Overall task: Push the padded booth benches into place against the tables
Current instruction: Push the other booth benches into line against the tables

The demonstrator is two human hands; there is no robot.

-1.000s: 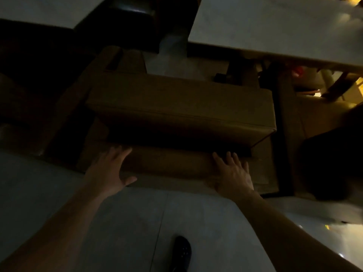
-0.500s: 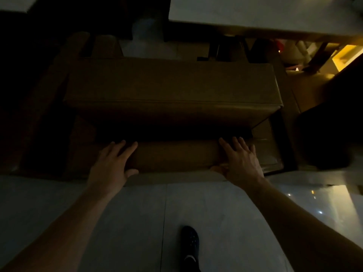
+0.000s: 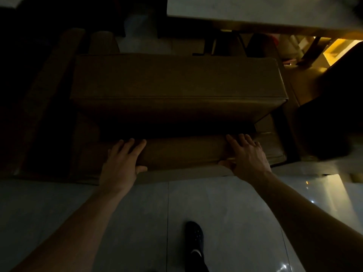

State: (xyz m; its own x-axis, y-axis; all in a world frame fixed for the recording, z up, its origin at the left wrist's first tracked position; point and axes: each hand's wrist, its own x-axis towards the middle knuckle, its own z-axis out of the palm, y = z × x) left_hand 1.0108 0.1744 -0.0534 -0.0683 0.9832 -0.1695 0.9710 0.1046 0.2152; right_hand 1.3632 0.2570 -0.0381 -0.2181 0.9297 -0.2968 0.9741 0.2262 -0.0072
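Head view, and it's really dim, so bear with me. Compared to a second ago the tabletop [image 3: 255, 10] has slid toward the top edge of the picture and both palms have settled flat, so to me this reads as the push actually underway rather than just lining up. Left hand [image 3: 122, 165] and right hand [image 3: 248, 160] are both planted on the padded back edge of the booth bench [image 3: 176, 79], fingers [image 3: 129, 148] spread flat with nothing pinched, thumbs hooked over the near edge. The seat cushion sits just beyond the fingertips, and the tabletop is past that, its near edge looking close to the seat's far side. A dark shoe [image 3: 194, 238] is stepping forward on the tiled floor [image 3: 59, 203] behind the wrists. My guess is there's only a little travel left, though the gap under the tabletop is too dark to call.
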